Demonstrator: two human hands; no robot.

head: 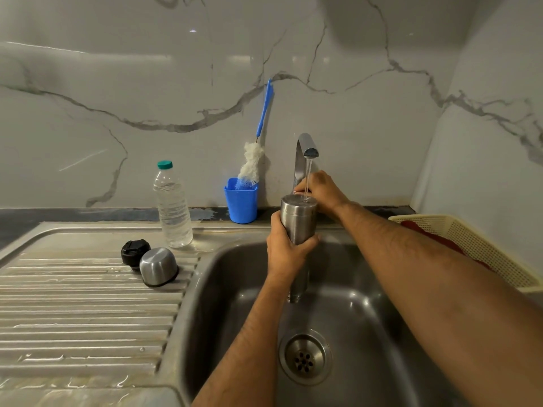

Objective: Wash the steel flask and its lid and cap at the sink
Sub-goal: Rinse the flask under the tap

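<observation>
My left hand (286, 251) grips the steel flask (298, 221) around its middle and holds it upright over the sink basin (367, 324). Its flat end is up, and its narrower end points down into the basin. Water runs from the tap (305, 151) onto that flat end. My right hand (321, 190) is just behind the flask's top, fingers curled at the tap's stem; what they grasp is partly hidden. The black lid (134, 254) and the steel cap (158, 266) lie side by side on the ribbed draining board (88, 304).
A clear water bottle (172, 207) with a green cap stands at the back of the draining board. A blue cup (241, 204) holds a blue-handled bottle brush (252, 163) against the marble wall. A cream plastic basket (476, 245) sits right of the sink. The drain (305, 359) is uncovered.
</observation>
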